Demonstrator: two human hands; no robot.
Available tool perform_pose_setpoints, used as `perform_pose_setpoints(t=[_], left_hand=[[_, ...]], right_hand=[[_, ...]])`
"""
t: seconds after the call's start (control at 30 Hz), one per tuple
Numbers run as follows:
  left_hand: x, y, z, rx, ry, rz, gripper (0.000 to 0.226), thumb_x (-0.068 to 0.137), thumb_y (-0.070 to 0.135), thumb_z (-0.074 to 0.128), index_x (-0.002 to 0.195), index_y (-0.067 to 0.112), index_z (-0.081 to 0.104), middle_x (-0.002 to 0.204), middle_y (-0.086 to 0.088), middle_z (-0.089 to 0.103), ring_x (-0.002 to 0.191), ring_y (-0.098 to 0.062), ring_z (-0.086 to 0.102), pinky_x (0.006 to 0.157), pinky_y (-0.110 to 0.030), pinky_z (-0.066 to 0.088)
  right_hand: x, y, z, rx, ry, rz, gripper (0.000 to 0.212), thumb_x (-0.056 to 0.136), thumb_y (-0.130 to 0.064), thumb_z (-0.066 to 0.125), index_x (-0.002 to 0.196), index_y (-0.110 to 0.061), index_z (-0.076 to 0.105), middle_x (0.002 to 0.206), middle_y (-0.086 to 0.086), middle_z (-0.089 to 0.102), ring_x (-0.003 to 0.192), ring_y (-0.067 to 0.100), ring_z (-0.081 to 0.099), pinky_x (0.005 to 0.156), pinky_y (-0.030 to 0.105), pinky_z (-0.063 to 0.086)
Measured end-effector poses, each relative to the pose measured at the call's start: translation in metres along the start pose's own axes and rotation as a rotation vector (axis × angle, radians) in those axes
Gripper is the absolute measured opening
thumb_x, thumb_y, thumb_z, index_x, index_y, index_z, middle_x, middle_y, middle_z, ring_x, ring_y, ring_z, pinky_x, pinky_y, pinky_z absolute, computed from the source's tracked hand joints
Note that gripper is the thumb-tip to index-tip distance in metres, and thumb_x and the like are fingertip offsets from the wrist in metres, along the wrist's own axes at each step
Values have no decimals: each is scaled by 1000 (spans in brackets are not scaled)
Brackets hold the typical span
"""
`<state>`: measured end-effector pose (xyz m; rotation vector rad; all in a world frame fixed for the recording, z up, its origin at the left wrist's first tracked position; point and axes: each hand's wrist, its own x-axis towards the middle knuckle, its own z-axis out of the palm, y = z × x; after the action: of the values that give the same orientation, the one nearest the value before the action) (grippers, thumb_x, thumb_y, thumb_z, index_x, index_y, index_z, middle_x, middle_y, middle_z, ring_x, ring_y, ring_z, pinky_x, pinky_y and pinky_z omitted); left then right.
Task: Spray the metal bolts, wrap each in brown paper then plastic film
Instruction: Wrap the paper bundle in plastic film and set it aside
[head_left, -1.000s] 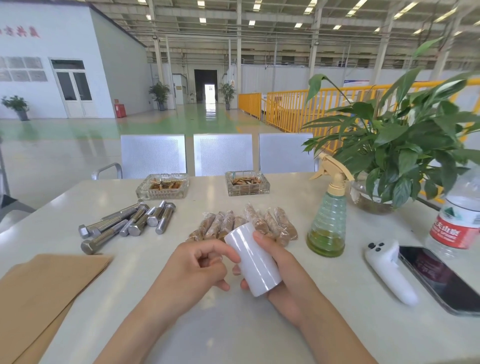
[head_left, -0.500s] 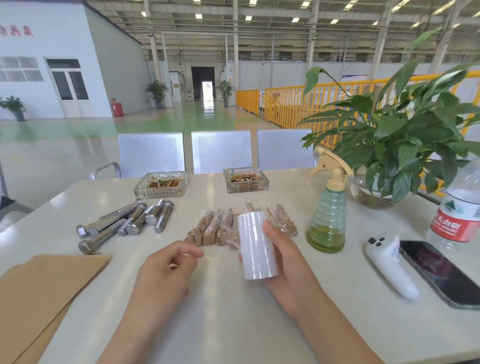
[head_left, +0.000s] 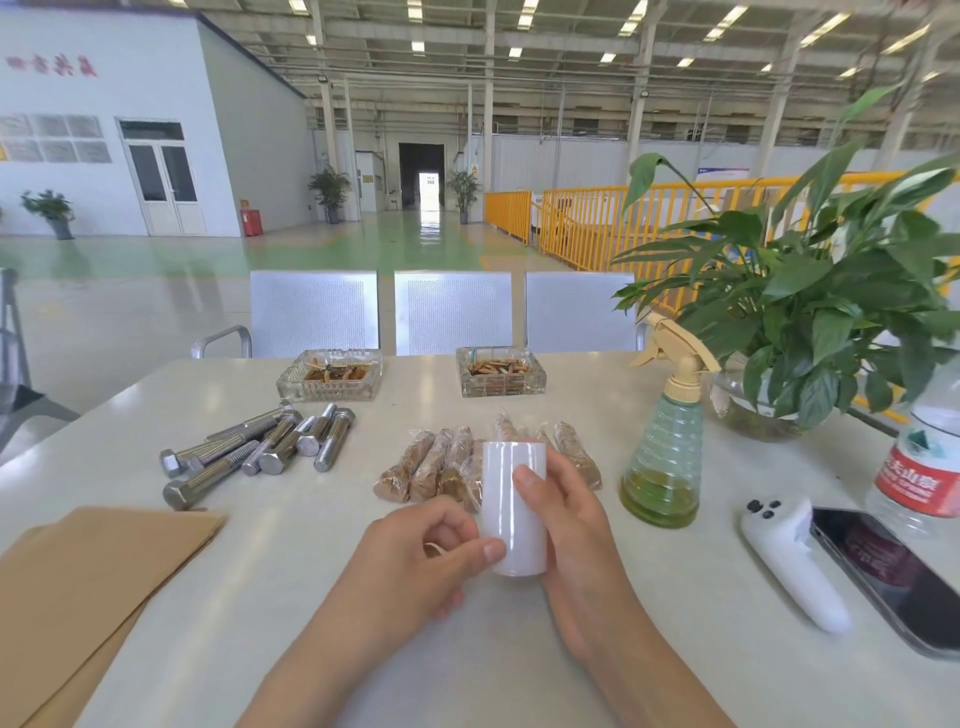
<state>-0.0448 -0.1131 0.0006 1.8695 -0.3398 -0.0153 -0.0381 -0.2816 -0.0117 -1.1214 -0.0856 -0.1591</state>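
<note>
film roll: glossy white cylinder, upright, long axis vertical | above counter, just in front of wrapped bolts | right hand grip wrapped round roll | left hand thumb touching roll's lower edge

Two glass ashtrays are seen at the table's far edge. A potted plant, water bottle, white controller and phone are placed right.
</note>
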Motion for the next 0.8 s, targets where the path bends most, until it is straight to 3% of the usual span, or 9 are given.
perform_pose_setpoints(t=[0.1, 0.23, 0.33, 0.47, 0.6, 0.7, 0.8], left_hand=[[2, -1, -5, 36, -12, -2, 14, 85, 26, 84, 78, 20, 72, 73, -10, 70, 55, -18, 65, 52, -30, 51], [-2, 2, 4, 273, 111, 84, 12, 87, 28, 79, 78, 30, 73, 70, 8, 71, 52, -10, 67, 50, -17, 45], [-5, 5, 13, 492, 184, 138, 14, 91, 34, 70, 78, 33, 69, 71, 19, 69, 55, -4, 66, 52, -21, 46], [-1, 9, 19, 629, 221, 186, 14, 89, 37, 55, 80, 28, 60, 74, 13, 66, 61, -12, 62, 64, -37, 55], [3, 8, 13, 588, 272, 168, 11, 80, 33, 56, 79, 22, 55, 69, 8, 62, 63, -16, 57, 62, -35, 54], [6, 1, -2, 432, 323, 93, 8, 79, 23, 66, 74, 24, 60, 64, 10, 62, 56, -9, 55, 55, -24, 48], [6, -2, -9, 329, 321, 30, 9, 78, 18, 68, 72, 23, 64, 62, 10, 63, 54, -6, 55, 52, -16, 44]], right_hand=[[1, 3, 0, -49, 6, -48, 54, 80, -30, 85, 129, -21, 65, 124, 4, 73, 118, 25, 68, 96, 41, 58], [1, 8, 0, -145, 52, -127, 50, 78, -37, 81, 126, -33, 65, 121, -9, 73, 112, 9, 69, 81, 21, 57], [2, 11, -2, -211, 95, -143, 52, 78, -42, 80, 127, -38, 64, 123, -12, 70, 113, 9, 68, 84, 27, 58], [1, 11, -2, -254, 107, -156, 50, 78, -44, 80, 125, -39, 64, 123, -13, 70, 114, 9, 67, 89, 32, 59], [0, 5, -1, -179, 92, -78, 41, 82, -44, 74, 121, -33, 70, 117, -3, 75, 107, 13, 71, 81, 27, 58], [1, -3, -3, 55, 99, 47, 27, 92, -41, 68, 109, -22, 78, 107, 15, 76, 90, 24, 73, 78, 39, 59], [2, -7, -6, 267, 63, 176, 34, 90, -43, 64, 103, -17, 82, 94, 13, 75, 76, 22, 72, 71, 38, 58]])
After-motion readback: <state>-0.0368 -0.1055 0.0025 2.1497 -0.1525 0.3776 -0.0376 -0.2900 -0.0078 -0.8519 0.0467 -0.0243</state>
